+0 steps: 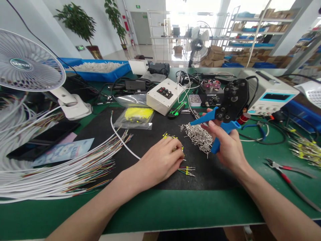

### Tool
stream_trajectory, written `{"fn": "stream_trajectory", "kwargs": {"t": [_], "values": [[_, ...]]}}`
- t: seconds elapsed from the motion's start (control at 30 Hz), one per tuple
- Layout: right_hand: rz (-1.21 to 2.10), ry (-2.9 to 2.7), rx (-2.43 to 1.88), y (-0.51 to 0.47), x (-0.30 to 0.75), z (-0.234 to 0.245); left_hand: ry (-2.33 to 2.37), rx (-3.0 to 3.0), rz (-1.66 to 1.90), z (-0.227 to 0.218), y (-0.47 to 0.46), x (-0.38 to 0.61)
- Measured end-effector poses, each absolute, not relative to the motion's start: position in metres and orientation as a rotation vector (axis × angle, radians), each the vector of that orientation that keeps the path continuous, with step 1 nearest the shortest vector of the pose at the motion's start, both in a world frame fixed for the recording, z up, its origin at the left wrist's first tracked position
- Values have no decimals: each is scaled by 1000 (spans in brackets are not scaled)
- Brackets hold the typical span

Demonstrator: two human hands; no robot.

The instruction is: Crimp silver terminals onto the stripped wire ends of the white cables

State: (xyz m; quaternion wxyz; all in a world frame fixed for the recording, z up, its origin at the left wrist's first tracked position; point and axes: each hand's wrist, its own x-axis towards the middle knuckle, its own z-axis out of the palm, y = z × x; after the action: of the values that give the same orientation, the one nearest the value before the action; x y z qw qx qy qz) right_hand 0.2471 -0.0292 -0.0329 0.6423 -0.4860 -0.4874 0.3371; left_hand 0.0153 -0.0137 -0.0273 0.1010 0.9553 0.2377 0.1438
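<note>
My right hand [228,144] is wrapped round the blue handles of a black-headed crimping tool [232,100], which it holds up with the handles spread apart. My left hand [160,160] rests low over the black mat [150,182], fingers curled down and together at a small heap of yellow pieces [165,135]; its fingertips are mostly hidden. From under that hand stick out thin coloured wires with yellow sleeves and metal terminals [188,171]. A white cable [122,140] runs towards the left hand. Between the hands lies a pile of silvery metal terminals [200,138].
A bundle of white cables [62,174] with stripped ends spreads at left, near a white fan [72,103]. Behind the mat are a bag of yellow pieces [137,115], a switch box [163,97] and a green-black knife [178,110]. Red-handled cutters [288,177] lie at right.
</note>
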Motion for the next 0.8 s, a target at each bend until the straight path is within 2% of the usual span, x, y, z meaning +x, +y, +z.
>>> {"fn": "stream_trajectory", "kwargs": {"t": [0.1, 0.27, 0.4, 0.6, 0.8], "values": [[913, -1029, -1082, -35, 245, -24, 763, 2518, 660, -23, -15, 16], [1350, -937, -978, -48, 233, -12, 916, 1946, 901, -19, -15, 18], [1538, -884, -934, -55, 225, -12, 834, 1793, 1007, -20, -12, 18], [1609, -939, -1014, -64, 215, -18, 788, 1567, 1049, -22, -15, 21], [1616, -919, -997, -65, 212, -20, 823, 1726, 1072, -24, -20, 23]]}}
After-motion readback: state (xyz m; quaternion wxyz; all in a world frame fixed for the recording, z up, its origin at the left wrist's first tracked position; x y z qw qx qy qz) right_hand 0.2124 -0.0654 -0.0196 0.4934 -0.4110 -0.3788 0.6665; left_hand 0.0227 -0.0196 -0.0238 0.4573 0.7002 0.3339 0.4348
